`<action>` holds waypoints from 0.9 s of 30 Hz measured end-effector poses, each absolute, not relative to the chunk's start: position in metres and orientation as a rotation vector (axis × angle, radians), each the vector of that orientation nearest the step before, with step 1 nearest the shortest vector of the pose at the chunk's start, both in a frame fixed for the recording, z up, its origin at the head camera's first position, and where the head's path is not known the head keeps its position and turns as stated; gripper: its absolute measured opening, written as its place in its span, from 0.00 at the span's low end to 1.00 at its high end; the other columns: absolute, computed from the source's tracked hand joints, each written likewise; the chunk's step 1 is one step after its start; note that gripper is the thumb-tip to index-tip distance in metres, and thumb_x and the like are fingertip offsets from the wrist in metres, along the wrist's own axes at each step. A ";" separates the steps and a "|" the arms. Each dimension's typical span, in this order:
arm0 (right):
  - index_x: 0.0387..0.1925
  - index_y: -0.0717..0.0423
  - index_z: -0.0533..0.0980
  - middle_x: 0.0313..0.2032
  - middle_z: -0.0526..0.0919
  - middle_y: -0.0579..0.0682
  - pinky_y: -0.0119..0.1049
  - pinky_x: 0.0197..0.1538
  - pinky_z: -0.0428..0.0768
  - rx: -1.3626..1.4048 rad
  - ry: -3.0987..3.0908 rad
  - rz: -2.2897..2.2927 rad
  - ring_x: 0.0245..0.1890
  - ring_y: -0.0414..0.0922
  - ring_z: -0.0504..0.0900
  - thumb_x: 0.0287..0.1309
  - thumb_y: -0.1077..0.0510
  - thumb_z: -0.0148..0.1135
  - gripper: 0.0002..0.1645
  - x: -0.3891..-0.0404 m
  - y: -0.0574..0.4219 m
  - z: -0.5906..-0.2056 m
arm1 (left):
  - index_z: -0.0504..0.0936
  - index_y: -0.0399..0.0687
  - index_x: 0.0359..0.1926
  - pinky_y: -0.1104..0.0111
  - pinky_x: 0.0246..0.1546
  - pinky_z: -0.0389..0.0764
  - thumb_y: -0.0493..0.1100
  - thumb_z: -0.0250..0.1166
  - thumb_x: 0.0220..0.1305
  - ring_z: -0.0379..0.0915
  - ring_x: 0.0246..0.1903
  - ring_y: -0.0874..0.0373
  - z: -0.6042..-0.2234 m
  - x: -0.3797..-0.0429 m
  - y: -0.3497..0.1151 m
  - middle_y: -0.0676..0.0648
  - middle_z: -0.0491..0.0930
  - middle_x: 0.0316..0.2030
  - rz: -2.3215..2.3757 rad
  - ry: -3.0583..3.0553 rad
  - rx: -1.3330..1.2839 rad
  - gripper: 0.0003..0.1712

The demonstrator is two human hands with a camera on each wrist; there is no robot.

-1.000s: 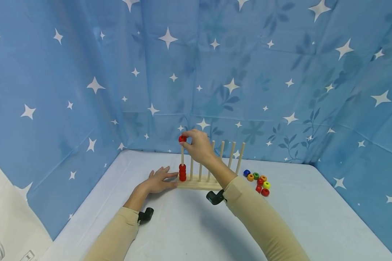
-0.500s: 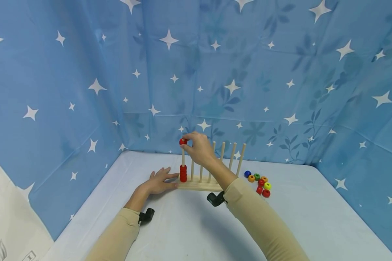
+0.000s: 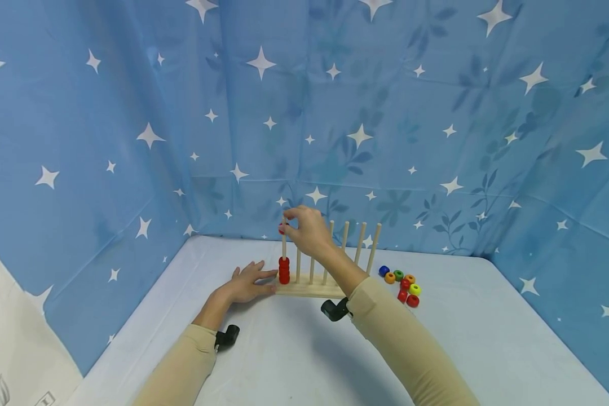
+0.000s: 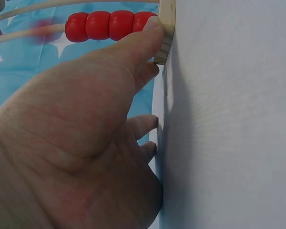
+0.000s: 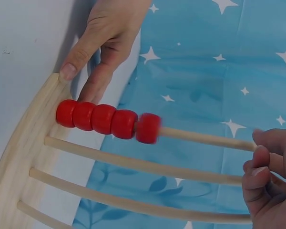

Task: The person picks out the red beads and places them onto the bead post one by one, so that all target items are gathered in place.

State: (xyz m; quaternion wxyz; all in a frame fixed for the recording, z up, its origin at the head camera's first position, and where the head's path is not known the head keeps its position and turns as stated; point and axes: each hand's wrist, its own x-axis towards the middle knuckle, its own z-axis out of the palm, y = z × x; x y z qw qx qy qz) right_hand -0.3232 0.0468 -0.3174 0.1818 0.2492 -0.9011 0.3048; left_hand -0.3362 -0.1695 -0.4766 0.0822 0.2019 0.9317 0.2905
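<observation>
A wooden peg rack (image 3: pixel 309 290) stands on the white table, a row of upright pegs in its base. Several red beads (image 3: pixel 284 272) are stacked at the foot of its leftmost peg. Another red bead (image 5: pixel 148 128), blurred, is threaded on that peg; in the right wrist view it is just above the stack, loose of the fingers. My right hand (image 3: pixel 309 231) is at the peg's top, thumb and forefinger bent beside the tip. With fingers spread, my left hand (image 3: pixel 246 282) rests on the table, thumb and forefinger touching the left end of the base.
Loose beads lie right of the rack: blue (image 3: pixel 383 270), green (image 3: pixel 398 274), orange (image 3: pixel 389 277), yellow (image 3: pixel 414 289) and red (image 3: pixel 413 301). The other pegs (image 3: pixel 361 242) stand bare, partly behind the right arm. A blue star-patterned curtain (image 3: pixel 304 113) surrounds the table.
The red bead pinched at the peg's top has been let go and has moved down the peg. My right hand has dipped slightly; the left hand stays in place.
</observation>
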 end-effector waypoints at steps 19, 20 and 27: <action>0.56 0.59 0.84 0.52 0.87 0.56 0.30 0.24 0.76 0.779 -2.337 0.988 0.18 0.39 0.74 0.68 0.58 0.70 0.17 -0.315 0.054 -0.319 | 0.72 0.58 0.76 0.29 0.75 0.31 0.63 0.64 0.72 0.35 0.82 0.32 -0.477 -0.337 -0.170 0.34 0.50 0.81 0.864 2.785 0.609 0.37; 0.55 0.59 0.85 0.52 0.87 0.56 0.31 0.24 0.76 0.790 -2.314 0.993 0.18 0.39 0.73 0.67 0.58 0.70 0.17 -0.314 0.055 -0.319 | 0.72 0.57 0.76 0.29 0.75 0.31 0.63 0.64 0.72 0.35 0.82 0.32 -0.477 -0.337 -0.170 0.34 0.50 0.81 0.862 2.786 0.609 0.37; 0.53 0.60 0.85 0.48 0.88 0.57 0.31 0.21 0.73 0.843 -2.175 1.081 0.14 0.39 0.69 0.67 0.61 0.69 0.15 -0.303 0.064 -0.322 | 0.73 0.57 0.75 0.30 0.75 0.31 0.63 0.64 0.71 0.35 0.82 0.32 -0.477 -0.337 -0.169 0.33 0.51 0.81 0.874 2.791 0.609 0.36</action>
